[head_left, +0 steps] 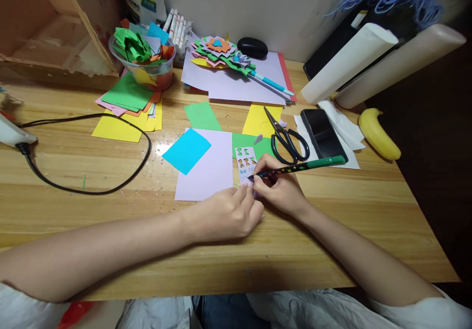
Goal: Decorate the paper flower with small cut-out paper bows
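My right hand (282,191) grips a black patterned pen (283,170) with a green end; its tip touches a small pale sheet (243,164) marked with rows of bow-like shapes. Curled fingers of my left hand (232,212) hold the lower edge of that sheet, part of which they hide. Left of it lies a lilac sheet (206,181) under a blue paper piece (187,151). Black-handled scissors (283,139) rest just beyond my right hand, partly over green paper (261,145) and yellow paper (254,115).
A tub of paper scraps (143,63), a coloured paper stack (127,93) and a looped black cable (147,157) are at left. Layered paper flowers (221,53) lie at the back. On the right are a black phone-like object (322,134), a banana (379,133) and white rolls (350,63).
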`<action>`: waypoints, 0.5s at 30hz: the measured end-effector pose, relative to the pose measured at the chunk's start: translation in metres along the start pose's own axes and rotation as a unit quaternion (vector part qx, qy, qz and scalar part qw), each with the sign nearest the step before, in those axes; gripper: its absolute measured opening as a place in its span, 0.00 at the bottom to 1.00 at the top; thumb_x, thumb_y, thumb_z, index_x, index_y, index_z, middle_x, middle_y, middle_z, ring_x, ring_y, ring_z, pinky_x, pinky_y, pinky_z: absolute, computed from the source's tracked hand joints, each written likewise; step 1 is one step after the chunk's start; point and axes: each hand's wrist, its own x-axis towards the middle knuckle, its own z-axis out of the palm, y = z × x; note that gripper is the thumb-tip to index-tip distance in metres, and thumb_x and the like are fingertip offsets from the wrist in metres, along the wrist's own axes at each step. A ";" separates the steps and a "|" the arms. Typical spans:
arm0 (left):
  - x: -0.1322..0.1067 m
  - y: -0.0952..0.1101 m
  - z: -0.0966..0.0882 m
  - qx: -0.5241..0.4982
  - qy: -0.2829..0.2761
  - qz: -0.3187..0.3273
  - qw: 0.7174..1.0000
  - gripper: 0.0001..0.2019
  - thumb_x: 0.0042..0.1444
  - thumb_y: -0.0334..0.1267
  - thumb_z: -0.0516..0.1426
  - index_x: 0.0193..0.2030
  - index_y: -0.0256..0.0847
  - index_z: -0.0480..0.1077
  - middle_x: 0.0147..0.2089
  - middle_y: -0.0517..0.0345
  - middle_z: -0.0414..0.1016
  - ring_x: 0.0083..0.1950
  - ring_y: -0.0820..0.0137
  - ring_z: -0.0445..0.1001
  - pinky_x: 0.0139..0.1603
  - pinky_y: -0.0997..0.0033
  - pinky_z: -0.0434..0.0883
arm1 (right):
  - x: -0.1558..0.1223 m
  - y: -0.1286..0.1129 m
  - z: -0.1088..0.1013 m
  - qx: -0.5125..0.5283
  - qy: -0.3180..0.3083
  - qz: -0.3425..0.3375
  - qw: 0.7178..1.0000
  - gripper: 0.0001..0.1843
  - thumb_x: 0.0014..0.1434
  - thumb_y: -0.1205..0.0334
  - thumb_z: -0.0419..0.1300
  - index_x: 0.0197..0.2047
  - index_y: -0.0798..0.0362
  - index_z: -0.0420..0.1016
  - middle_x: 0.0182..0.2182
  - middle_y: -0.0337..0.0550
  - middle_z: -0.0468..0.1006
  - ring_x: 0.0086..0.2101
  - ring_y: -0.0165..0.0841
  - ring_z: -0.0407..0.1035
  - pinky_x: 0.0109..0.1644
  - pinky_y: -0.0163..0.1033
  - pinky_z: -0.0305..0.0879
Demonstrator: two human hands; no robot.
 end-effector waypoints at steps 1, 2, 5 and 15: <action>0.000 0.000 0.000 0.000 0.003 0.001 1.000 0.10 0.60 0.34 0.46 0.33 0.32 0.64 0.35 0.43 0.75 0.38 0.64 0.75 0.35 0.68 0.73 | 0.000 0.000 0.000 0.000 0.000 -0.002 1.000 0.08 0.47 0.73 0.53 0.25 0.51 0.58 0.21 0.34 0.62 0.23 0.28 0.57 0.25 0.33 0.55; 0.000 -0.001 0.000 0.001 0.007 0.001 1.000 0.10 0.60 0.34 0.46 0.32 0.32 0.64 0.35 0.43 0.75 0.37 0.65 0.75 0.35 0.68 0.72 | 0.000 0.000 0.000 -0.001 -0.001 -0.003 1.000 0.08 0.47 0.73 0.53 0.25 0.51 0.58 0.21 0.34 0.62 0.23 0.28 0.57 0.25 0.33 0.55; 0.001 -0.002 -0.001 0.004 0.019 0.000 1.000 0.10 0.60 0.35 0.47 0.32 0.32 0.64 0.34 0.43 0.75 0.35 0.65 0.75 0.33 0.68 0.72 | -0.001 0.002 -0.001 -0.001 -0.004 -0.006 1.000 0.08 0.47 0.73 0.53 0.25 0.51 0.59 0.21 0.34 0.62 0.23 0.28 0.57 0.26 0.33 0.55; 0.002 -0.001 -0.001 0.003 0.011 -0.001 1.000 0.11 0.61 0.35 0.46 0.32 0.33 0.64 0.33 0.44 0.75 0.34 0.66 0.74 0.32 0.68 0.72 | -0.001 0.003 0.000 0.008 -0.010 -0.007 1.000 0.07 0.49 0.71 0.55 0.26 0.51 0.60 0.22 0.34 0.62 0.23 0.27 0.57 0.25 0.33 0.55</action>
